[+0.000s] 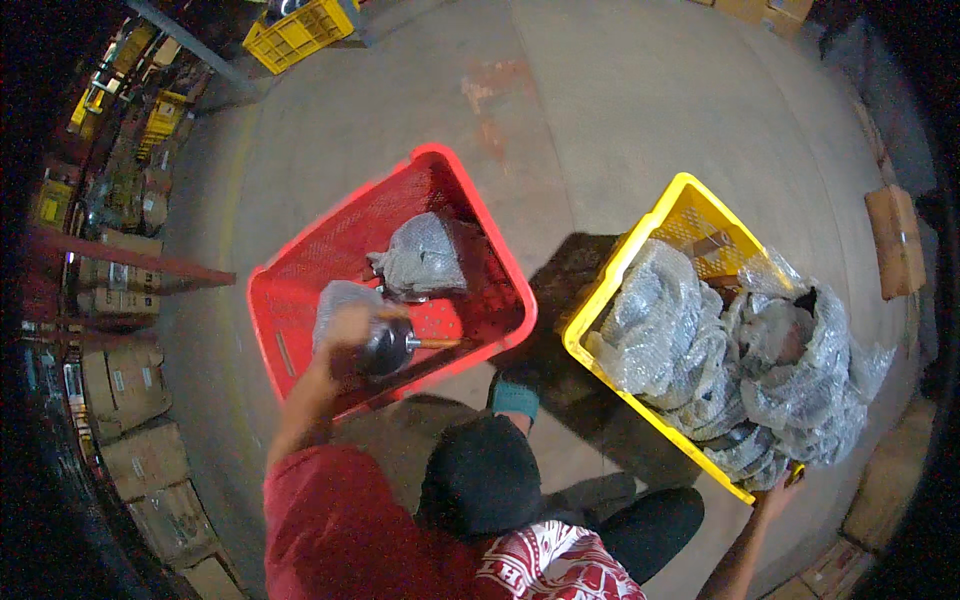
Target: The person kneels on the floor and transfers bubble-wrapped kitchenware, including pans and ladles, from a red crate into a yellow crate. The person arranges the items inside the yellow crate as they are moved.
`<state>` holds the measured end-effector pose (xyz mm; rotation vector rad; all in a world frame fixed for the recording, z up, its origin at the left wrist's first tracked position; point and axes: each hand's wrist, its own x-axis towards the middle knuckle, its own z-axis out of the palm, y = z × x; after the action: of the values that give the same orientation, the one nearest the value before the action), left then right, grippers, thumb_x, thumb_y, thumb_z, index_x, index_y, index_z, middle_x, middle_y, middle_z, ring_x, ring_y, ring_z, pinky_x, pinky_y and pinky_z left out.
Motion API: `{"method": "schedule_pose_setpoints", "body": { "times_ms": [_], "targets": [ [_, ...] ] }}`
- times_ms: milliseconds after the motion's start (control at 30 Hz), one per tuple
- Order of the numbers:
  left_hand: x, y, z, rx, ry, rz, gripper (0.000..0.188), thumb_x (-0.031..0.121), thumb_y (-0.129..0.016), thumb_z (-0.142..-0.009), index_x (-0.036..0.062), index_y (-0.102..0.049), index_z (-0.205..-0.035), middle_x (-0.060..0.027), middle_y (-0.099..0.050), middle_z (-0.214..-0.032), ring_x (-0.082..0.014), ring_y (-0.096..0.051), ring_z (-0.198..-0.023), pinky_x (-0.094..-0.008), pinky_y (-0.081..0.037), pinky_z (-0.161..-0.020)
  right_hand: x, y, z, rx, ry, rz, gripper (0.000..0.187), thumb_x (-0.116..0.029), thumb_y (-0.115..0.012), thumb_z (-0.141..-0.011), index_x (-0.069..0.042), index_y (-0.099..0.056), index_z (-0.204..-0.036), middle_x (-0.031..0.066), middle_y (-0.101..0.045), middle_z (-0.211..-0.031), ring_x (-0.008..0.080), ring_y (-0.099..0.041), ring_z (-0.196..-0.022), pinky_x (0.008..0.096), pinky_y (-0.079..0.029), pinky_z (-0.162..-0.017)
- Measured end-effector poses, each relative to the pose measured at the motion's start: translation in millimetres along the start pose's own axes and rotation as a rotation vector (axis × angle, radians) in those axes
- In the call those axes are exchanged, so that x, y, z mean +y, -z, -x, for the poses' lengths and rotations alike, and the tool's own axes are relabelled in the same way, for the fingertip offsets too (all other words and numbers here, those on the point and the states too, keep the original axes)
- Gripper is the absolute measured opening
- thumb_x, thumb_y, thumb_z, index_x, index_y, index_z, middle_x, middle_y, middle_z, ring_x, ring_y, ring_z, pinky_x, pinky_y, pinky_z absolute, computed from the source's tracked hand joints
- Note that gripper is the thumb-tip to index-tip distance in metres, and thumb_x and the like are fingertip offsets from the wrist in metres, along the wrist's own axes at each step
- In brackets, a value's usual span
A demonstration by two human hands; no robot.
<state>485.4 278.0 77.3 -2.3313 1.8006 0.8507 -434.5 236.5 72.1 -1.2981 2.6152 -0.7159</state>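
My left hand, smeared by motion, is over the near left part of a red plastic crate. Right beside it lies a dark pan with a wooden handle pointing right. A grey bubble-wrapped bundle sits deeper in the same crate, and more wrap shows behind my left hand. To the right stands a yellow plastic crate heaped with bubble-wrapped items. My right hand is closed around this crate's near right rim, its fingers partly hidden.
Another yellow crate stands at the far left. Shelving with cardboard boxes lines the left side, and a red beam juts from it. A brown carton is at the right. My foot in a teal shoe is between the crates.
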Motion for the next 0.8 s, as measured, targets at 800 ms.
{"method": "schedule_pose_setpoints", "body": {
  "times_ms": [800],
  "targets": [
    [385.4,146.1,-11.8,0.477,-0.693,1.696,0.042,0.039,-0.057,-0.102,0.0023,-0.061,-0.123,-0.0064,-0.063,-0.116,-0.0172,-0.060,-0.107,-0.0346,-0.048,-0.095,-403.5,16.5,183.7,-1.122,-0.354,-1.982,0.085,-0.071,-0.054,-0.090,-0.017,-0.035,-0.154,0.0111,-0.047,-0.151,0.0313,-0.049,-0.133,0.0512,-0.036,-0.114]
  ]
}}
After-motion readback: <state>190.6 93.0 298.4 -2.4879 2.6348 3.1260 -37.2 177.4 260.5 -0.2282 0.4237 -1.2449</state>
